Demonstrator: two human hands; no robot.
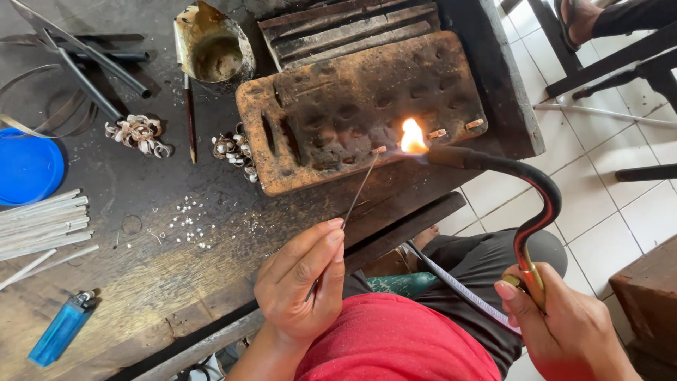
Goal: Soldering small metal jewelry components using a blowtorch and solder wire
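The big dark wooden surface (141, 268) fills most of the view, and it looks old and scratched. On it sits a burnt brown block (338, 106) with many little dents and slots. Beside the surface, the floor (599, 212) has white tiles.

The right hand (564, 328) is closed around the brass grip of a black curved torch (529, 204). A grey hose runs from the torch down over the person's lap. The torch's tip points at the block, and a small orange flame (412, 137) burns there.

The left hand (303, 282) pinches a thin metal rod (360, 190) between thumb and fingers. The far end of the rod reaches up onto the block and touches a tiny metal piece (379, 149), just beside the flame. Two more tiny pieces lie on the block to the right of the flame.

Farther left are a blue round lid (28, 166), a bunch of white sticks (42, 222), a rusty tin cup (215, 49), and two heaps of curly metal bits (137, 134). A small blue lighter (62, 328) lies near the bottom edge.
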